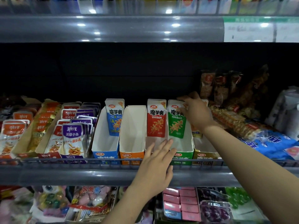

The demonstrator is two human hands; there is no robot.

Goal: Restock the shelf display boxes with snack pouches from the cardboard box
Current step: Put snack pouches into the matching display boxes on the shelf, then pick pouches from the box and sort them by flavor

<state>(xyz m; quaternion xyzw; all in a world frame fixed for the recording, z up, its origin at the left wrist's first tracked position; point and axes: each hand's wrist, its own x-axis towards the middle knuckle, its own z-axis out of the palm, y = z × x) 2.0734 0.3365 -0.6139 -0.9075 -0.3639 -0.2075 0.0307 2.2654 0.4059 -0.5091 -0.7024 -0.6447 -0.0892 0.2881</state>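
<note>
Spanning the whole view, a grey shelf (100,177) with a wire front rail carries a row of open-topped display boxes. Above it runs another shelf edge (113,29) with a green-and-white price tag (260,29) at the right.

Left of the boxes stand purple fish-snack pouches (72,138) and orange ones (13,131). To the right lie blue bags (271,144) and dark wrapped snacks (226,88).

The boxes sit side by side, touching: a blue box (105,152), an orange box (131,155), a red box largely hidden behind the left hand, a green box (184,156), and a yellow box (205,156). The blue box holds one blue pouch (114,118) standing at its back. The orange box holds nothing. A red pouch (156,118) stands upright at the back of its box, and a green pouch (176,122) stands beside it in the green box.

The right hand (196,110) reaches in from the right, its fingers curled over the top right corner of the green pouch, gripping it. The left hand (159,160) stretches over the shelf rail with fingers straight and relaxed, holding nothing, its fingertips (169,141) over the front of the red and green boxes, just below the two pouches.

The lower shelf shows pink packets (179,201) and candy bags (90,199).
</note>
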